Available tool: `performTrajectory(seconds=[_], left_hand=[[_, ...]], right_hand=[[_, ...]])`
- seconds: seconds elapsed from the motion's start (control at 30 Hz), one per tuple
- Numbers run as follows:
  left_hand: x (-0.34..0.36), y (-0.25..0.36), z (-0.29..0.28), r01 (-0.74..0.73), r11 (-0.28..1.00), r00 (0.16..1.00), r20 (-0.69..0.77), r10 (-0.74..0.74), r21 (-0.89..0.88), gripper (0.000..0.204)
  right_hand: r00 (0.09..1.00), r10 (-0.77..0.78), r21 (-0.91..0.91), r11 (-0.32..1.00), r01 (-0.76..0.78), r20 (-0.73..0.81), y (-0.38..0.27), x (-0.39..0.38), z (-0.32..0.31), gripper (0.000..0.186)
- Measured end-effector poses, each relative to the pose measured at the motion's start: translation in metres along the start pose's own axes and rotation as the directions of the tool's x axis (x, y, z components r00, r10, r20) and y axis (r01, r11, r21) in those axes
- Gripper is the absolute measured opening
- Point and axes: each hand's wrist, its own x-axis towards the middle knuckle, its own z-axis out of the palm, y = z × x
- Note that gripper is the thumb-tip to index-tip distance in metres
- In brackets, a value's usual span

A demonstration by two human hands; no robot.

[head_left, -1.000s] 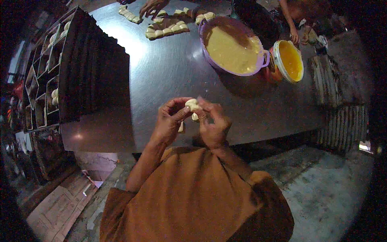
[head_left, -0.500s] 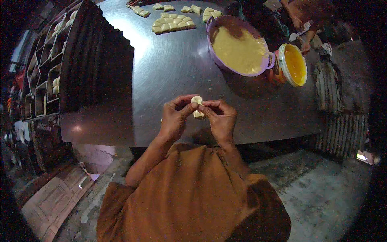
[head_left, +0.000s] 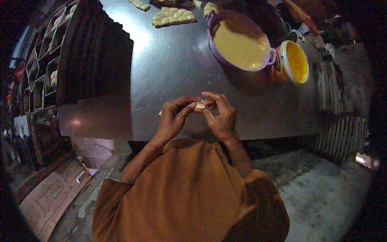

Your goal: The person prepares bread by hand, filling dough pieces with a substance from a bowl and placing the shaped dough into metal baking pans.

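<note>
A small pale piece of dough (head_left: 200, 106) is pinched between my two hands over the near part of the steel table (head_left: 165, 68). My left hand (head_left: 175, 117) grips it from the left with thumb and fingertips. My right hand (head_left: 219, 119) holds it from the right, index finger raised and bent. Another bit of dough (head_left: 160, 113) peeks out beside my left hand, mostly hidden.
Blocks of cut dough (head_left: 173, 18) lie at the back. A purple basin (head_left: 238, 44) of pale batter and a bucket (head_left: 296, 60) of yellow content stand at back right. A co-worker's arm (head_left: 298, 14) reaches beside them. Racks holding dough (head_left: 44, 64) rise on the left.
My fingers have shifted on the dough, which shows lower and flatter between them; my right index finger has lifted. The co-worker's hand at the back left is no longer visible.
</note>
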Motion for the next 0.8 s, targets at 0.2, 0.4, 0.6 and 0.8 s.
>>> performTrajectory(seconds=[0.2, 0.4, 0.6, 0.8], left_hand=[[-0.004, 0.008, 0.001, -0.146, 0.988, 0.981, 0.132, 0.139, 0.047, 0.019], [-0.004, 0.007, 0.003, 0.012, 0.99, 0.996, 0.087, -0.024, 0.141, 0.019], [-0.006, -0.002, 0.014, 0.029, 0.998, 0.999, 0.044, -0.027, -0.048, 0.016], [-0.005, -0.019, 0.018, 0.067, 0.998, 0.997, 0.046, -0.066, -0.002, 0.015]], right_hand=[[0.995, 0.1, 0.188, 0.977, -0.103, 0.024, 0.014, 0.0, -0.004, 0.02], [0.973, 0.179, 0.333, 0.917, -0.217, 0.142, 0.017, -0.004, -0.01, 0.009], [0.969, 0.171, 0.292, 0.931, -0.219, 0.179, 0.02, -0.005, -0.017, 0.01], [0.961, 0.213, 0.228, 0.941, -0.25, 0.177, 0.029, -0.013, -0.013, 0.009]])
